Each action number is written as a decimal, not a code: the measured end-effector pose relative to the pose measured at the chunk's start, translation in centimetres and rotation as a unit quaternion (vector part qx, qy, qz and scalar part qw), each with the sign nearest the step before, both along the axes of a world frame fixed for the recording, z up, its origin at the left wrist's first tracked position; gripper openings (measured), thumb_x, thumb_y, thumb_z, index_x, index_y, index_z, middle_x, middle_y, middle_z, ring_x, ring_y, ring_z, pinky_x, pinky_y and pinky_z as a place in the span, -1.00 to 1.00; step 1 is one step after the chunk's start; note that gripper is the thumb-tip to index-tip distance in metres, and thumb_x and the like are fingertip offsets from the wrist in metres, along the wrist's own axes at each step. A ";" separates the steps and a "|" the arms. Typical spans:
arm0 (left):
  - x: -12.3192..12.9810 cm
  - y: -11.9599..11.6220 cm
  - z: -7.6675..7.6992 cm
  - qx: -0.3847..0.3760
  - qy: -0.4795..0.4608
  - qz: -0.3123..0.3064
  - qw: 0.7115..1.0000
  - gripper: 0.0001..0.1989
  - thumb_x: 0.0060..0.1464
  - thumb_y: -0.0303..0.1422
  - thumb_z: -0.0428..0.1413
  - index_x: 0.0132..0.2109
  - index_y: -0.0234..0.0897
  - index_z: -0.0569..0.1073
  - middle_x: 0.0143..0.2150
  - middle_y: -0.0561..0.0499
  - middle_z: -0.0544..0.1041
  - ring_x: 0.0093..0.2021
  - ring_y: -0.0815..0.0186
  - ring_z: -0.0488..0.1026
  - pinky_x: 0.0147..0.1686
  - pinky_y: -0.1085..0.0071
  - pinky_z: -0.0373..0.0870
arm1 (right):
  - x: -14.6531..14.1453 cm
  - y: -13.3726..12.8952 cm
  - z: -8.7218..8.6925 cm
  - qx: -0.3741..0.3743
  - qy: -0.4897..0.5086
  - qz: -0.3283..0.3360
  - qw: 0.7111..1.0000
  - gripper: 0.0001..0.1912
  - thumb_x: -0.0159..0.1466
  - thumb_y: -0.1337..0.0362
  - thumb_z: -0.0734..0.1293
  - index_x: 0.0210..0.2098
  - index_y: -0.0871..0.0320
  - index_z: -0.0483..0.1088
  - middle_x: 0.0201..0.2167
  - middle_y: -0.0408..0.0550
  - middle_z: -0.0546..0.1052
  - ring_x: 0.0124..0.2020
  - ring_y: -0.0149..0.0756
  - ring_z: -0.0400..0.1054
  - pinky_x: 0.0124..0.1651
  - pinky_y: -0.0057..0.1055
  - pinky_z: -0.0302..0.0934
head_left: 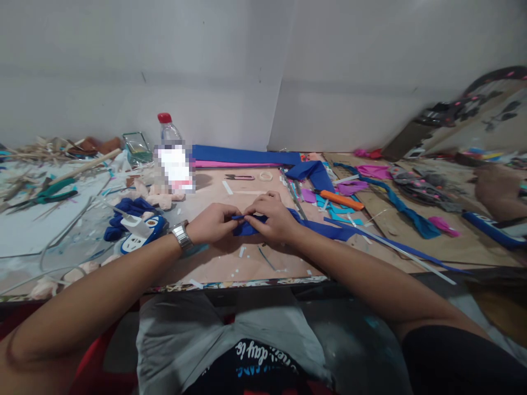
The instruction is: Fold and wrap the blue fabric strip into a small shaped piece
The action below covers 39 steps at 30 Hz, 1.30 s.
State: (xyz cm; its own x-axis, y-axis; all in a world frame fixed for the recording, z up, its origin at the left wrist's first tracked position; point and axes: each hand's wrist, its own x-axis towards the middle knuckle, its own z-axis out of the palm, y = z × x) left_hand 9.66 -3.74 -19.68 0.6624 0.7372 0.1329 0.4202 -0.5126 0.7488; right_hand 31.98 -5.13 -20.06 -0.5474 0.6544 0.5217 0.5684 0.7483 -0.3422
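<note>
The left hand [214, 223] and right hand [275, 217] both grip a blue fabric strip [246, 227] between thumb and fingers, nearer the person than the red-capped bottle [172, 156] and to its right. Snips [240, 177] lie just right of the bottle; an orange cutter [341, 199] lies farther right of it.

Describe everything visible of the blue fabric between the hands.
The blue fabric looks like smooth, matte cloth, folded or bunched. The left hand and right hand pinch it near its upper edge, over the table; whether it rests there is unclear. A blue strip lies beyond the right hand, which hides whether the two join.
</note>
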 end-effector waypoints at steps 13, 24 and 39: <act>0.2 0.1 -0.3 -0.129 -0.080 -0.014 0.988 -0.75 0.24 -0.24 0.13 -0.31 -0.34 0.50 -0.41 0.01 0.51 -0.40 0.37 0.39 -0.34 0.44 0.31 | 0.2 -0.2 0.0 0.056 0.023 -0.007 0.998 -0.91 0.32 0.30 0.38 -0.25 0.05 0.58 -0.33 -0.13 0.68 -0.22 -0.23 0.46 0.14 -0.08 -0.06; 0.0 0.2 -1.1 -0.116 -0.097 0.009 0.988 -0.67 0.31 -0.16 0.10 -0.25 -0.35 0.54 -0.41 0.01 0.49 -0.41 0.38 0.38 -0.37 0.45 0.28 | 0.1 0.0 -0.1 0.056 0.009 -0.014 0.998 -0.91 0.33 0.29 0.39 -0.25 0.07 0.59 -0.32 -0.13 0.69 -0.21 -0.22 0.47 0.16 -0.07 -0.07; -0.2 -0.3 0.1 0.186 0.055 0.029 0.981 -0.70 0.36 -0.23 0.05 -0.22 -0.26 0.61 -0.37 -0.01 0.61 -0.39 0.32 0.42 -0.33 0.39 0.18 | 0.0 -0.3 0.1 0.016 0.001 -0.040 0.999 -0.91 0.36 0.26 0.37 -0.26 0.09 0.53 -0.29 -0.10 0.65 -0.16 -0.19 0.41 0.16 -0.09 -0.10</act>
